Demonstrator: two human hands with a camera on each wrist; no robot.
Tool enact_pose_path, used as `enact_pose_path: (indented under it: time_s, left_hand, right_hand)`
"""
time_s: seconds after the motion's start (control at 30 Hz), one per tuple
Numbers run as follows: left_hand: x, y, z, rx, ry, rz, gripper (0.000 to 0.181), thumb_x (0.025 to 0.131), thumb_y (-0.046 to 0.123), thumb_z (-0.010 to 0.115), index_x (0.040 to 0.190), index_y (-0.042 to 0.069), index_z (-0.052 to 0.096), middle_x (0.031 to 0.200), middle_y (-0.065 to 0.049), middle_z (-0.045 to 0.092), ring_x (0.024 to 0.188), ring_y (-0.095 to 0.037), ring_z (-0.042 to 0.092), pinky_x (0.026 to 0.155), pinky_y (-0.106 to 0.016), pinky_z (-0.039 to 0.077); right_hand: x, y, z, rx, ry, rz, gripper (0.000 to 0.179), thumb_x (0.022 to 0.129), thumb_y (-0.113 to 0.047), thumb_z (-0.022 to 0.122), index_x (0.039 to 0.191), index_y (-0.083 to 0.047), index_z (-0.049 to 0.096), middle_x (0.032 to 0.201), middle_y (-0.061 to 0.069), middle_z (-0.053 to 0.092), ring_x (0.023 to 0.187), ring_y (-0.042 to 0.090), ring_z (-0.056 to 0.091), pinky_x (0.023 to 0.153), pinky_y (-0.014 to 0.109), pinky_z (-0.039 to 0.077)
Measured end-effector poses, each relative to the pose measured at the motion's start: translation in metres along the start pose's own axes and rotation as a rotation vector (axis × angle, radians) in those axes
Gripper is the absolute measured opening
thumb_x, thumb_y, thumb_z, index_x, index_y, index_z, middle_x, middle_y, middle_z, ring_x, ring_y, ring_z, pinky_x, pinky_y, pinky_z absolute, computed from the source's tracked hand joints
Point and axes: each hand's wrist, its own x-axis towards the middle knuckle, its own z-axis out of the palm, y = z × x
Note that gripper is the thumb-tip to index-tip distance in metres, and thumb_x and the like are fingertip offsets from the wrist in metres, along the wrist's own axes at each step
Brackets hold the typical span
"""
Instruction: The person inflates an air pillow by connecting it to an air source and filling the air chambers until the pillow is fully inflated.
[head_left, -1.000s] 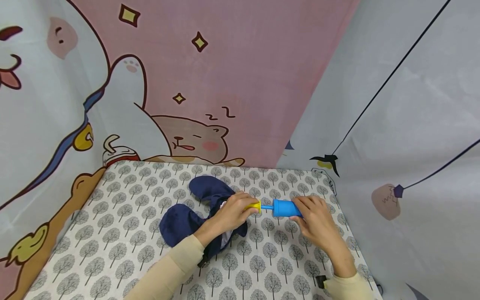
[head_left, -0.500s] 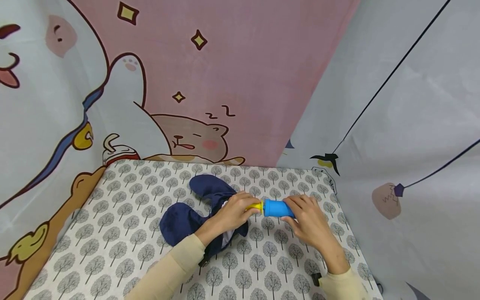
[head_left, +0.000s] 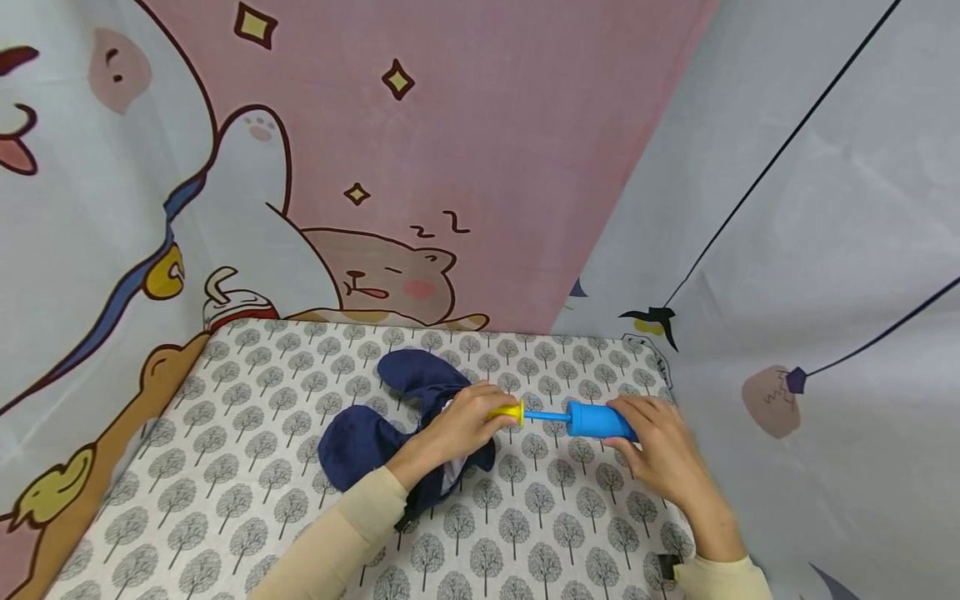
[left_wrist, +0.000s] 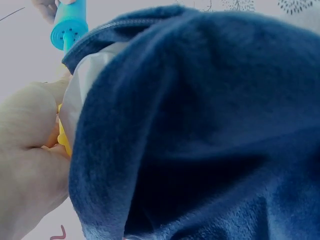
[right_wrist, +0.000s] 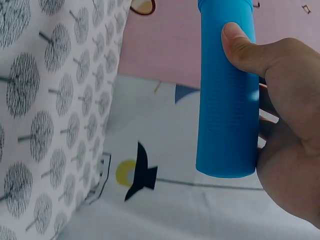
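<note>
A hand air pump spans both hands in the head view, its blue barrel (head_left: pixel 592 420) joined by a thin blue rod (head_left: pixel 547 416) to a yellow end piece (head_left: pixel 513 412). My right hand (head_left: pixel 660 442) grips the barrel, thumb along its side in the right wrist view. The yellow end is held in the fingers of my left hand (head_left: pixel 468 423). Under and beside that hand lies a navy plush, U-shaped neck pillow (head_left: pixel 360 446). In the left wrist view a white inner lining (left_wrist: pixel 90 75) shows at its zipped opening (left_wrist: pixel 132 23), beside the left hand.
The pillow lies on a tabletop covered in tree-print cloth (head_left: pixel 247 467). Printed fabric walls (head_left: pixel 510 167) stand behind and to both sides. A small black object (head_left: pixel 667 567) sits by the right cuff.
The right hand slid the barrel left up to the yellow end, then back right, farther than before, so more rod shows. The left hand and pillow stay in place.
</note>
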Motion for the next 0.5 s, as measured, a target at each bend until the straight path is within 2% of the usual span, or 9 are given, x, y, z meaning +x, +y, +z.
enact_pose_path:
  time_s: [0.2,0.5]
  left_hand:
    - [-0.001,-0.001,-0.001,0.005,0.011,0.004,0.021,0.106,0.021,0.08,0.123,0.01,0.084,0.115,-0.004,0.084,0.103,-0.019,0.074,0.091,-0.03,0.063]
    - [-0.003,-0.003,-0.003,-0.014,0.015,-0.006,0.023,0.107,0.021,0.079,0.126,0.008,0.083,0.117,-0.006,0.083,0.104,-0.019,0.075,0.089,-0.028,0.064]
  right_hand:
    - [-0.011,0.016,-0.011,0.028,0.009,0.044,0.064,0.078,-0.008,0.101,0.135,0.003,0.074,0.13,0.024,0.079,0.12,0.047,0.068,0.107,0.068,0.049]
    - [-0.021,0.032,-0.022,0.028,0.042,0.077,0.064,0.075,-0.002,0.1,0.134,0.004,0.075,0.131,0.028,0.077,0.121,0.049,0.066,0.103,0.065,0.045]
